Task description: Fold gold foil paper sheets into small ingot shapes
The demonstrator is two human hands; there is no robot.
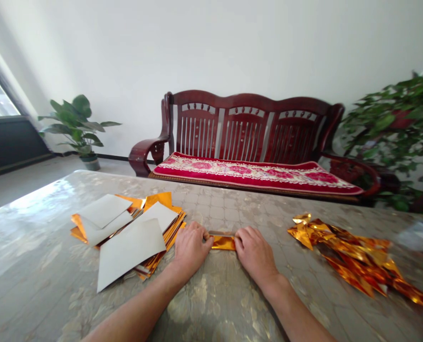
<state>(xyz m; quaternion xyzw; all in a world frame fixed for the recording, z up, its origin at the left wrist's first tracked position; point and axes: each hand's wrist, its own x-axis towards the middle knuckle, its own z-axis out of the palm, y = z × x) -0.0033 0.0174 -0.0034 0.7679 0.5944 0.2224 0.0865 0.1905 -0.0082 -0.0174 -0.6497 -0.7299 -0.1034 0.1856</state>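
Observation:
A narrow strip of folded gold foil paper lies at the middle of the table, stretched between my two hands. Its left end is pinched by my left hand, fingers curled with the thumb toward the strip. My right hand grips the other end in the same way. Close by on the left is a loose stack of gold foil sheets, several with their white backs up. To the right lies a heap of folded gold foil pieces, shiny and pointed.
The table has a glossy patterned cover. A clear plastic bag lies at its right edge. Beyond stands a dark red wooden bench with a floral red cushion. Potted plants and trailing leaves flank it.

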